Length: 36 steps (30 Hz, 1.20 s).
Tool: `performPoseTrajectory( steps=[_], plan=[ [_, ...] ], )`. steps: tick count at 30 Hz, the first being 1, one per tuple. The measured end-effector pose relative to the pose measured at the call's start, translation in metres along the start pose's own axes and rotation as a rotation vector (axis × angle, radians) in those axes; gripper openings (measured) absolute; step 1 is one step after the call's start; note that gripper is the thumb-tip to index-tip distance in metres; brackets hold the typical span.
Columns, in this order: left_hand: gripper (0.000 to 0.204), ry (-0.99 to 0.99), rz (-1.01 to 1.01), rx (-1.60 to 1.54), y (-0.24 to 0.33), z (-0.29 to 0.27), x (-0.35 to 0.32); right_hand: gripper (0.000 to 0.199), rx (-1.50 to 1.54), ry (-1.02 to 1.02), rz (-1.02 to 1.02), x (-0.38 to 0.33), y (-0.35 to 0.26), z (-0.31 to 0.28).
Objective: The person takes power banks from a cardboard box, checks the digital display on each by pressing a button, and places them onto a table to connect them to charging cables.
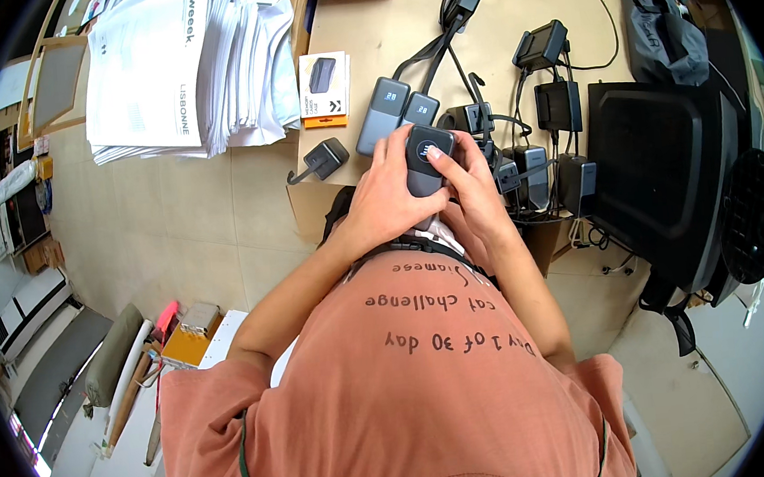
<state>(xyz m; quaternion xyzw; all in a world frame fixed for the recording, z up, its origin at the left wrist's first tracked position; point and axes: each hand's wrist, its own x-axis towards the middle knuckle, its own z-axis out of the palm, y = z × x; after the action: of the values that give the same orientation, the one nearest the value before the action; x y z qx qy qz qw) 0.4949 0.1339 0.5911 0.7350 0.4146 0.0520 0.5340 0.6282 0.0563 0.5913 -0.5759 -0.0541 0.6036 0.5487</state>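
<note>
A dark grey power bank [423, 180] with a lit round display on its glossy black end is held at the table's near edge, in front of my body. My left hand [383, 195] wraps its left side, fingers closed around it. From the right, my right hand [477, 186] grips it too, with the thumb lying on the round display. Just beyond lie two more grey power banks, a larger one [381, 117] and a smaller one [420, 108], both with lit displays and black cables running from their far ends. My hands hide the underside of the held one.
Left of my hands sits a small black charger [326, 158] with a short cable, below a white and orange box [325, 86]. A tall paper stack [154, 73] stands far left. Several cabled chargers [558, 106] crowd the right, beside a black chair [664, 171] and grey bag [666, 32].
</note>
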Motion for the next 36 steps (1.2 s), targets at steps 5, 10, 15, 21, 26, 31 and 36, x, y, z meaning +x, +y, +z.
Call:
performPoseTrajectory(
  steps=[5, 10, 15, 21, 26, 31, 36],
  plan=[
    [0.081, 0.106, 0.131, 0.181, -0.001, -0.001, 0.015, 0.042, -0.311, 0.072, -0.157, 0.033, -0.007, -0.025],
    [0.076, 0.153, 0.197, 0.285, 0.003, -0.004, 0.025, 0.037, -0.025, -0.043, -0.075, 0.067, -0.028, -0.042],
    [0.074, 0.218, 0.219, 0.294, 0.004, 0.013, 0.032, 0.027, 0.185, 0.154, -0.249, 0.095, -0.037, -0.025],
    [0.073, 0.194, 0.125, 0.482, 0.001, 0.033, 0.053, 0.031, 0.228, 0.157, -0.489, 0.145, -0.069, -0.049],
    [0.079, 0.103, 0.09, 0.689, 0.0, 0.039, 0.084, 0.039, 0.218, 0.236, -0.552, 0.173, -0.078, -0.068],
    [0.082, -0.05, 0.057, 0.989, 0.014, 0.046, 0.102, 0.034, 0.211, 0.376, -0.6, 0.201, -0.068, -0.086],
    [0.08, -0.197, 0.007, 1.207, 0.016, 0.05, 0.117, 0.026, 0.244, 0.193, -0.363, 0.213, -0.059, -0.088]
  ],
)
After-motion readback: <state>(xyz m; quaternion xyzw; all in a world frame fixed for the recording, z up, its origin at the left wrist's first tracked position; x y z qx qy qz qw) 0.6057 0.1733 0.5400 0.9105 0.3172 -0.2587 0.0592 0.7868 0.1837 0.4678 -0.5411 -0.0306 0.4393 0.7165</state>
